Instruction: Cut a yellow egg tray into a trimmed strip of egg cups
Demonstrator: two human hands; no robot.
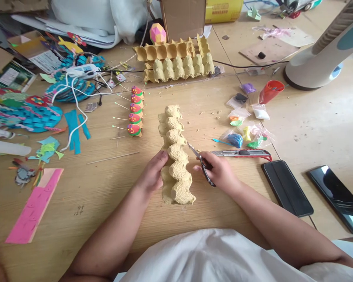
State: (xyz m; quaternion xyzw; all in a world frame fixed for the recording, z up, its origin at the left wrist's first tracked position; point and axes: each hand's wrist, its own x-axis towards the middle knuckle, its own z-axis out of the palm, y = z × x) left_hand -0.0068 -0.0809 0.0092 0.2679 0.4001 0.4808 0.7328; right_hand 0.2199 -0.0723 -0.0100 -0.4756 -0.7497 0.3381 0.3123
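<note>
A long strip of yellowish egg carton point(178, 154) with a row of several bumps is held above the table. My left hand point(153, 170) grips its left side, thumb on top and fingers hidden underneath. In my right hand point(219, 172) are small scissors point(204, 166) with dark handles. Their blade tips are at the strip's right edge, near the middle bumps. To the left stands a row of painted egg-carton pieces point(135, 111), red and green with drawn faces and thin sticks poking out.
A box cutter point(244, 153) lies beyond my right hand, with two phones point(287, 188) further right. Bags of coloured clay point(235, 139) and a red cup point(272, 92) sit behind. More egg cartons point(182, 66) are at the back. Paper crafts point(35, 207) and white cables point(73, 90) crowd the left.
</note>
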